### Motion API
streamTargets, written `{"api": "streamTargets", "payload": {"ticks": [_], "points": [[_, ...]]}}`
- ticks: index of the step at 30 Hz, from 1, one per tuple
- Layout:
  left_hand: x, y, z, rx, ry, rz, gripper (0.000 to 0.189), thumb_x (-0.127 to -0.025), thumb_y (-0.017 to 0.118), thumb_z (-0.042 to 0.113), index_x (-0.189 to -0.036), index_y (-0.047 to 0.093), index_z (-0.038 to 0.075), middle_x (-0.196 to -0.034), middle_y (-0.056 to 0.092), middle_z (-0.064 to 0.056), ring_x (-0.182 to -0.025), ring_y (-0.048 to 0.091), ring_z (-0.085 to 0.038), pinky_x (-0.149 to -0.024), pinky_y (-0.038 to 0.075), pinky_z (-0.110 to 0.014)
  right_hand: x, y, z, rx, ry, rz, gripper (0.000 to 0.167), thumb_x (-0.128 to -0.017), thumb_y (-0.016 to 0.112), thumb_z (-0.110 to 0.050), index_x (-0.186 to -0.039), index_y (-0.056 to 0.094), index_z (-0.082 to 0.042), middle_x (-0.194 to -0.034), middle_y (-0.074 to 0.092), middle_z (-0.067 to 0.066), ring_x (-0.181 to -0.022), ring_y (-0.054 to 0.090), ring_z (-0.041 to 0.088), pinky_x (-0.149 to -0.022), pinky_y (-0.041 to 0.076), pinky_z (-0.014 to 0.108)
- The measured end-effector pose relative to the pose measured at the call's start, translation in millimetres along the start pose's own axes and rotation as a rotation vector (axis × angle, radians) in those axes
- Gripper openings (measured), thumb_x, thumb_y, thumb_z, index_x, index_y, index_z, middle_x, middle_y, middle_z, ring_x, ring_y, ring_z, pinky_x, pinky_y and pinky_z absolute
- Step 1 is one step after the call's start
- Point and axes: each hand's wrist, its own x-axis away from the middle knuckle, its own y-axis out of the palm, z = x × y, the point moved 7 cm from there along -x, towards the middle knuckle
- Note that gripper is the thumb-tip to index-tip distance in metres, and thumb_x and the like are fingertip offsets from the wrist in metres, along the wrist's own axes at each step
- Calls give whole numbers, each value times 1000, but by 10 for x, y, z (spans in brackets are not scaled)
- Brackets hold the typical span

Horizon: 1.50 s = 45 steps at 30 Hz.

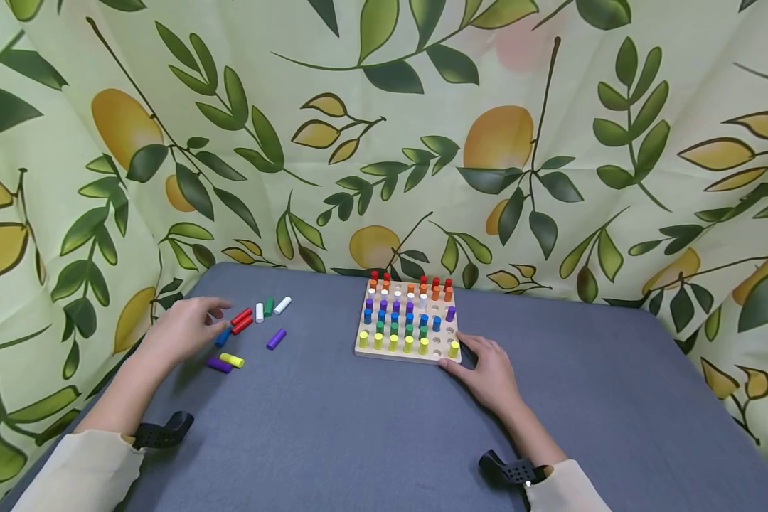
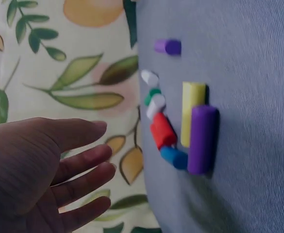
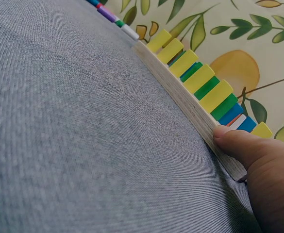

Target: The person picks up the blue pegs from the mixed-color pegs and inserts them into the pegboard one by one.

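Observation:
My left hand (image 1: 185, 328) hovers at the left beside a scatter of loose pegs, its fingers apart and nothing between them in the left wrist view. Closest to its fingertips are a blue peg (image 1: 222, 338) and two red pegs (image 1: 242, 326). A yellow peg (image 2: 186, 116) lies against a purple peg (image 2: 203, 141) below that hand. My right hand (image 1: 489, 373) grips the front right corner of a wooden pegboard (image 1: 404, 358), thumb on the front edge. Colored pegs stand upright there in rows, yellow (image 3: 184, 62) at the front, red at the back; some holes are bare.
Farther along the loose group lie two white pegs, one of them (image 1: 283, 305) outermost, a green peg (image 1: 269, 307) and another purple peg (image 1: 276, 339). Grey cloth (image 1: 333, 427) covers the table. A leaf-patterned curtain (image 1: 416, 114) hangs behind and at both sides.

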Motion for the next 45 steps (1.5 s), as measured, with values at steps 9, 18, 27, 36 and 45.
{"api": "streamTargets", "payload": {"ticks": [9, 18, 27, 36, 45], "points": [[-38, 101, -235, 43, -21, -29, 34, -89, 68, 10, -118, 66, -8, -93, 71, -20, -84, 65, -31, -72, 54, -48, 2, 2, 12, 3, -7, 6, 73, -84, 78, -49, -141, 59, -6, -138, 63, 18, -130, 55, 38, -111, 38, 60], [-163, 403, -514, 80, -91, -87, 35, -88, 71, 15, -113, 68, -8, -85, 69, -13, -77, 60, -21, -65, 46, -32, 6, 9, 19, 4, -6, 4, 73, -85, 78, -49, -141, 59, -6, -138, 63, 18, -131, 55, 39, -111, 39, 60], [-200, 416, -511, 76, -95, -95, 30, -86, 71, 13, -107, 69, -8, -81, 63, -10, -75, 54, -21, -64, 40, -30, 11, 5, 28, -1, 6, -1, 73, -85, 78, -49, -142, 59, -7, -138, 63, 17, -131, 54, 38, -111, 38, 60], [-154, 287, -414, 69, -92, -41, 28, -89, 69, 14, -109, 71, -6, -87, 68, -13, -80, 59, -24, -66, 44, -31, 11, 11, 6, -1, 8, -12, 73, -85, 78, -49, -142, 59, -8, -139, 63, 18, -132, 54, 39, -113, 37, 61], [-205, 68, 28, 106, -43, 2, 29, -91, 69, 16, -114, 70, -2, -99, 70, -18, -83, 61, -27, -64, 47, -32, 8, 3, 5, 9, 5, -6, 73, -85, 77, -49, -141, 59, -7, -139, 63, 18, -132, 54, 38, -112, 38, 60]]}}
